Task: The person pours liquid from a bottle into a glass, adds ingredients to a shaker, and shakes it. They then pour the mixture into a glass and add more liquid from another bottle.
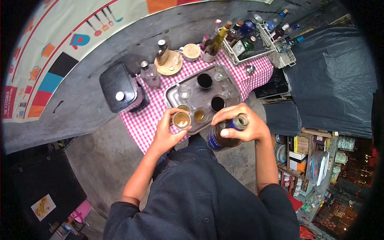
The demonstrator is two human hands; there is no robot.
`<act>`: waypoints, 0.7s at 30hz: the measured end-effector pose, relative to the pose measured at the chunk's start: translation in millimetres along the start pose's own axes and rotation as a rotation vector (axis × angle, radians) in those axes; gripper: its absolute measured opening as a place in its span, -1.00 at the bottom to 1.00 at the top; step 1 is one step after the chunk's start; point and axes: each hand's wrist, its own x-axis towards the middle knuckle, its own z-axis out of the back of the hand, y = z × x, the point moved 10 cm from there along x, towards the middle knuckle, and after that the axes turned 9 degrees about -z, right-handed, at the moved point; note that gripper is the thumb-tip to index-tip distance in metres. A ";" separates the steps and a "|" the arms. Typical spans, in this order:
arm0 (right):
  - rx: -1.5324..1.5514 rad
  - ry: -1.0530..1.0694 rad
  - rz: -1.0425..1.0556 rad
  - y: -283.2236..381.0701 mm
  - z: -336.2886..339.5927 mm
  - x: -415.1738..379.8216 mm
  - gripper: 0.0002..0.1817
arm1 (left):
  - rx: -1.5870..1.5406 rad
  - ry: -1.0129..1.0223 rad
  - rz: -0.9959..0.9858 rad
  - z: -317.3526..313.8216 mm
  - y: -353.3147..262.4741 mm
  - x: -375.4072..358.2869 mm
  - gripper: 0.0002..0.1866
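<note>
My left hand (165,130) is wrapped round a small glass (181,120) with amber liquid in it, held over the near left edge of a metal tray (171,96). In my right hand (250,124) is a dark bottle (218,138) with a blue label, gripped near its uncapped neck and tilted. On the tray, two glasses of amber liquid stand close to my hands, one of them the glass (200,115) between them. Two glasses of dark liquid (205,81) (219,103) are farther right. Clear glasses (184,91) stand at the tray's left and far right.
A red-and-white checked cloth (136,126) covers the table. A black-lidded bin (117,88) stands left. Behind the tray are a square bottle (150,74), a wooden board (170,66), a mug (191,52) and a tall wine bottle (216,44). Wire baskets (240,60) hold several bottles.
</note>
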 end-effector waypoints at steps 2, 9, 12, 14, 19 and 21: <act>0.021 -0.045 0.111 30.4 -4.5 9.7 -0.61 | -0.041 -0.078 -0.007 32.8 -13.8 -13.0 -0.45; -0.029 -0.150 0.353 95.9 -37.3 62.0 -0.65 | 0.021 -0.288 -0.006 136.9 -16.7 -68.0 -0.46; -0.083 -0.183 0.370 106.2 -60.2 90.8 -0.63 | 0.027 -0.343 -0.029 164.6 -14.9 -87.1 -0.46; -0.101 -0.193 0.365 110.6 -78.0 108.9 -0.65 | 0.005 -0.376 -0.036 178.3 -12.7 -97.8 -0.46; -0.125 -0.201 0.325 89.5 -121.0 151.7 -0.67 | 0.009 -0.407 -0.015 199.2 -4.6 -115.8 -0.46; -0.139 -0.200 0.316 73.8 -137.3 165.5 -0.68 | -0.003 -0.410 0.017 203.5 1.6 -120.1 -0.46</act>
